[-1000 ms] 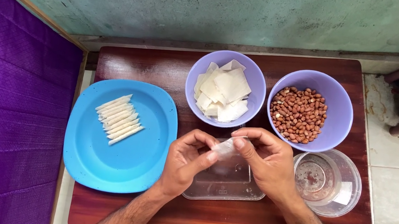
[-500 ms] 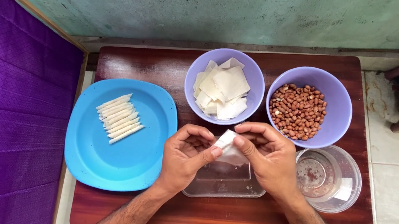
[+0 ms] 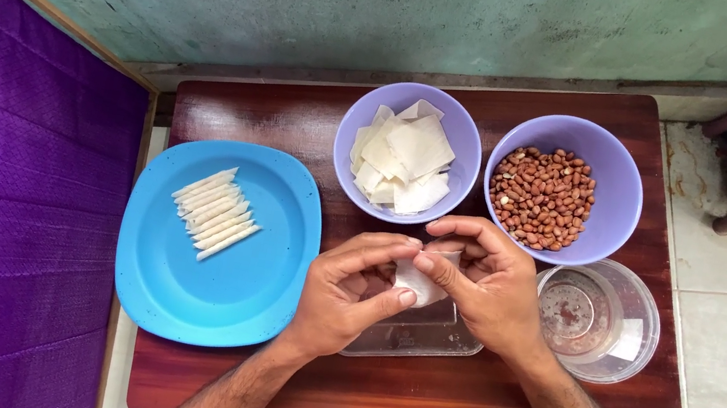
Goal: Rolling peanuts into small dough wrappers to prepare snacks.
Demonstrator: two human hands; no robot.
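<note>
Underneath, a dark polished wooden table (image 3: 299,118), rectangular with rounded corners, set against a mottled green wall, purple quilted cloth to the left. Then a bright blue plastic plate (image 3: 212,302), squarish and smooth, carrying a tight row of thin pale rolled sticks (image 3: 214,213) laid at a slant. Beside it, two round lilac bowls: one (image 3: 356,123) heaped with flat white wrapper squares (image 3: 404,156), the other (image 3: 622,180) filled with reddish-brown peanuts (image 3: 541,198). Lower right, a clear round container (image 3: 636,327) with a little water in it. Under the hands, a clear rectangular tray (image 3: 410,337), mostly hidden. Smallest, a white wrapper piece (image 3: 423,279), soft and partly curled, held above that tray. Pinched from both sides: left hand (image 3: 347,296) with thumb and fingers closed on its lower left edge, right hand (image 3: 489,281) with thumb and forefinger closed on its top. Both hands touching over the piece, just below the bowl of squares.
</note>
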